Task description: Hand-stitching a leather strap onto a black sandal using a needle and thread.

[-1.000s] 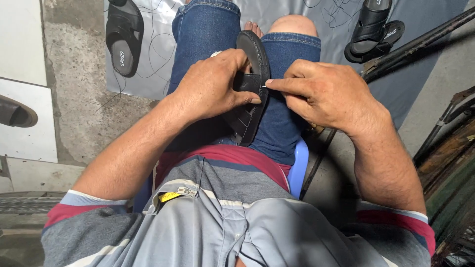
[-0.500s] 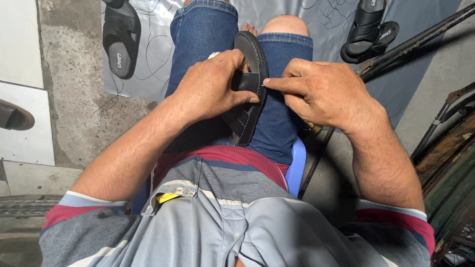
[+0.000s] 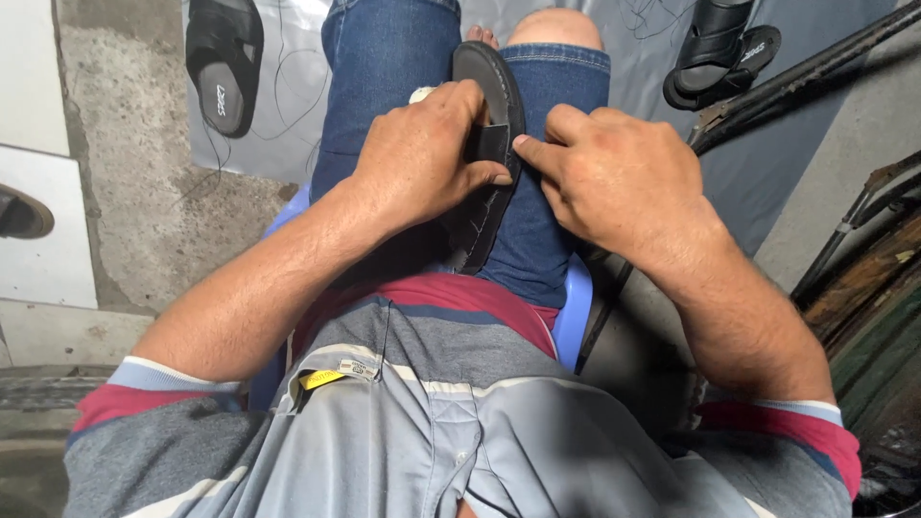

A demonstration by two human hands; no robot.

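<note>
head view, looking down onto my lap. my left hand (image 3: 422, 158) is clenched around the black sandal (image 3: 491, 144), fingers wrapped over its edge and pressing on a small black strap piece (image 3: 487, 144) at the sandal's side. my right hand (image 3: 614, 177) sits just beside it: the index finger is extended and its tip touches the strap piece and the sandal edge, the remaining fingers are curled in loosely; i cannot tell whether they grip anything.

the sandal stands on edge between my thighs, toe end pointing away from me, heel end toward my waist, resting against the blue jeans (image 3: 384, 86). one bare knee (image 3: 554, 27) shows beyond the rolled denim.

i sit on a blue plastic stool (image 3: 574, 317), visible at both sides of my legs. a grey sheet (image 3: 288, 125) covers the floor ahead; on it lie a black slide sandal (image 3: 224, 62) at the far left and a pair of black sandals (image 3: 720, 53) at the far right, both well apart from my hands. thin dark threads lie on the sheet. bare concrete floor (image 3: 125, 173) lies to the left.
</note>
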